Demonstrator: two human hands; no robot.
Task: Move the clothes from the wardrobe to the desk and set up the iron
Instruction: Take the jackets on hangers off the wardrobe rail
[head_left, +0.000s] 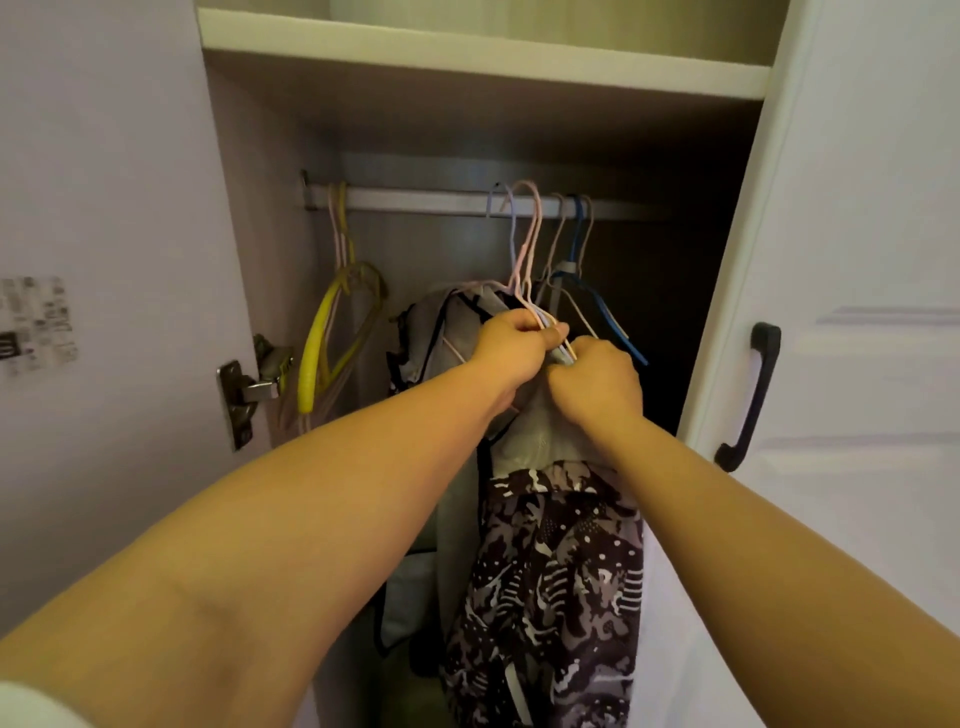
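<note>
An open wardrobe (519, 130) fills the view, its inside dark, with a pale shelf (467, 57) across the top and a white rail (426, 200) running below it. The left door (104, 260) stands swung out, a printed label (36, 322) stuck on its inner face and a metal hinge (249, 395) at its edge. The right door (857, 260) is white and panelled, with a black handle (748, 395) set upright on it.

The clothes (519, 441) hang from the rail at the middle of the wardrobe, bunched together: a grey garment (452, 332) with dark trim, and in front of it and lower a patterned garment (561, 582) in black, grey and white (dots, stripes and blotches). Their hangers (530, 234) are hooked over the rail, pink, lilac, beige and blue wires crowded close. Well to the left, apart from these, a yellow hanger (317, 353) and a pale pink one hang bare on the same rail.

Both forearms reach up from the bottom of the view. The left hand (519, 348) is curled round the necks of the bunched hangers just under their hooks. The right hand (597, 379), touching the left, grips the same bundle a little lower, fingers closed on the wires and the grey cloth beneath.
</note>
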